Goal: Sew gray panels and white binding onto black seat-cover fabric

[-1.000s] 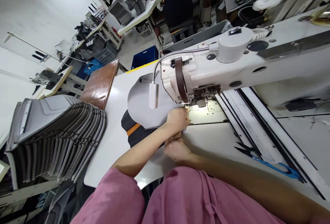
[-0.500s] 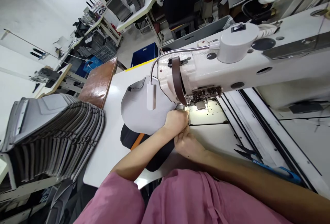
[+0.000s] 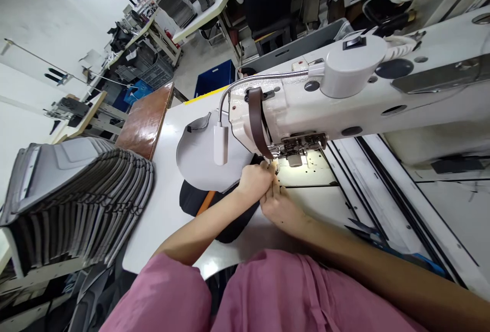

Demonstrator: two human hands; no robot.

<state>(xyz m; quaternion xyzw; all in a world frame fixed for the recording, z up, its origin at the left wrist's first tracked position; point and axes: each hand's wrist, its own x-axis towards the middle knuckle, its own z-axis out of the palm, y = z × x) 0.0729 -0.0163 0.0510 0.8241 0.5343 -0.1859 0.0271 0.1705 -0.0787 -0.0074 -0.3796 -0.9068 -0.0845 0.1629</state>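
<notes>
A sewing machine (image 3: pixel 302 102) reaches in from the right, its needle area lit. Under its head lies a grey fabric piece (image 3: pixel 199 161), with a black section (image 3: pixel 229 227) crossed by an orange stripe (image 3: pixel 205 203) folded out below it. Close to the presser foot, my left hand (image 3: pixel 255 184) is closed on the fabric's edge. Touching it just below, my right hand (image 3: pixel 282 209) has its fingers pinched at the same edge. The fingertips partly hide the seam.
A tall stack of grey sewn pieces (image 3: pixel 126 194) stands at the left. Blue-handled scissors (image 3: pixel 406 253) lie right of my right forearm. A small lamp (image 3: pixel 221 144) hangs over the fabric. Behind the table are a blue crate (image 3: pixel 214 78) and a seated person (image 3: pixel 268 0).
The grey fabric has shifted slightly, and more black material shows beside the needle area. Both hands have stayed close to the foot, with the right fingers less curled. The view has tilted a little.
</notes>
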